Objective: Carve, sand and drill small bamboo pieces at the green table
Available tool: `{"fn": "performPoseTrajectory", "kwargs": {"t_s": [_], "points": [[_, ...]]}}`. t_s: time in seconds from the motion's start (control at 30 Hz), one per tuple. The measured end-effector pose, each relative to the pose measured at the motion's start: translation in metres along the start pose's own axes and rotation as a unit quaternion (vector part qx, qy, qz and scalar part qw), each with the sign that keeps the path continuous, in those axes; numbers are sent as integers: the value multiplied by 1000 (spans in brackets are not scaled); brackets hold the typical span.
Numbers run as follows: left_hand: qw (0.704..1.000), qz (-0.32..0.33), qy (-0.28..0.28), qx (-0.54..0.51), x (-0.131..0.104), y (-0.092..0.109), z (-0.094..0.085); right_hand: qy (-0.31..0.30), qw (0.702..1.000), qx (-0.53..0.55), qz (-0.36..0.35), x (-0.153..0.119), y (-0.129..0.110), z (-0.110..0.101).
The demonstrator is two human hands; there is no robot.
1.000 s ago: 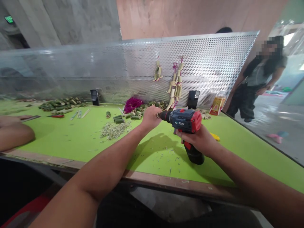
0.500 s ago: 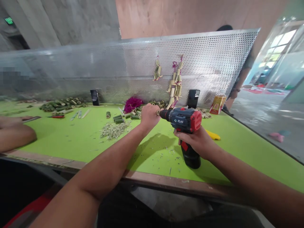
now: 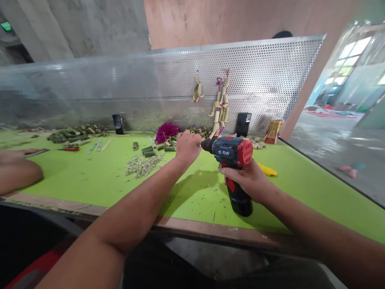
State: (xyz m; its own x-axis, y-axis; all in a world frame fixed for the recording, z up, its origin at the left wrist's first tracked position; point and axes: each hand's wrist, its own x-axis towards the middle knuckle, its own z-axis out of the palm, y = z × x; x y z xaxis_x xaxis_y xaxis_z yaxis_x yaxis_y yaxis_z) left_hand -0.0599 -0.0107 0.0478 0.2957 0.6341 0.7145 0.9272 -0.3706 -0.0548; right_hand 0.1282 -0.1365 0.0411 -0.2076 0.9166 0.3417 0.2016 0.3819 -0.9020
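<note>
My right hand (image 3: pixel 245 178) is wrapped round the handle of a cordless drill (image 3: pixel 230 151), dark blue and black with a red rear cap. The drill points left, its chuck close against my left hand (image 3: pixel 188 147). That hand is closed on a short bamboo piece (image 3: pixel 200 143), of which only a pale end shows between fingers and chuck; the bit itself is hidden. Below and between my hands, bamboo crumbs (image 3: pixel 207 196) are scattered over the green tabletop (image 3: pixel 186 204). Cut bamboo pieces (image 3: pixel 148 151) lie beyond my left forearm, beside a heap of thin slivers (image 3: pixel 142 165).
Purple string (image 3: pixel 167 132) is bunched near the perforated metal screen (image 3: pixel 255 76), where strung bamboo figures (image 3: pixel 221 106) hang. Two phones (image 3: pixel 243 123) lean there. At right are a bottle (image 3: pixel 274 129) and a yellow object (image 3: pixel 267 170). Another person's arm (image 3: pixel 19 168) rests at left.
The whole view has shifted slightly, and things sit a little further left. Both hands keep their holds on the drill and the bamboo piece. The person behind the screen at right shows less.
</note>
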Motion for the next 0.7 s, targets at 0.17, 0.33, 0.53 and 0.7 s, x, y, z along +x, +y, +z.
{"fn": "performPoseTrajectory", "kwargs": {"t_s": [0.17, 0.33, 0.53, 0.7], "points": [[999, 39, 6, -10, -1, -4, 1, -1, 1000, 2, 10, -1, 1, -5], [995, 89, 14, -33, 0, -7, 0, 28, 998, 34, 44, -1, -4, -8], [986, 151, -2, -74, 4, -13, 1, 42, 994, 66, 77, -1, -8, -7], [976, 191, -7, -101, 7, -20, -1, 35, 993, 75, 82, 1, -3, -8]]}}
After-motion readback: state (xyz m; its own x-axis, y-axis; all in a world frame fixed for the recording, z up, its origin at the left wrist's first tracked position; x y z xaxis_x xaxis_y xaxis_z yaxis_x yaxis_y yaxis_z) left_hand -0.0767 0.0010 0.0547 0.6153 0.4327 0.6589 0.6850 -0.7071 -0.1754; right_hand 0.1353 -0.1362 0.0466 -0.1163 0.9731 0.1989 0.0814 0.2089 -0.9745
